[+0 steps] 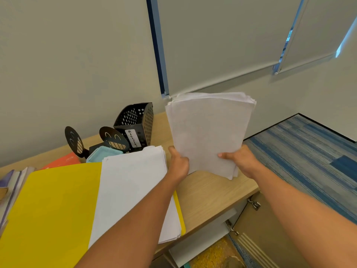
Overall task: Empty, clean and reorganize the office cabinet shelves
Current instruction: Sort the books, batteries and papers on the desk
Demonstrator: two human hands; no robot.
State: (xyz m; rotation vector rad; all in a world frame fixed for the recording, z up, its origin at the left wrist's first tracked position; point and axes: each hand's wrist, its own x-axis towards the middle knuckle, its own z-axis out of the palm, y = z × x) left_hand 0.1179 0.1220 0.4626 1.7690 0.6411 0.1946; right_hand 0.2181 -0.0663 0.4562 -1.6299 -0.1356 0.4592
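A thick stack of white papers (208, 130) stands tilted above the wooden cabinet top (208, 192). My left hand (178, 163) grips its lower left edge and my right hand (241, 161) grips its lower right edge. Beside it on the left, another pile of white sheets (127, 182) lies on an open yellow folder (50, 206), partly covered by my left forearm.
A black perforated magazine holder (138, 122) stands at the wall, with two black smiley-face bookends (114, 139), a teal box (102, 153) and an orange booklet (63, 160) nearby. Books (9, 188) lie at the far left. The cabinet door (264, 229) hangs open at lower right.
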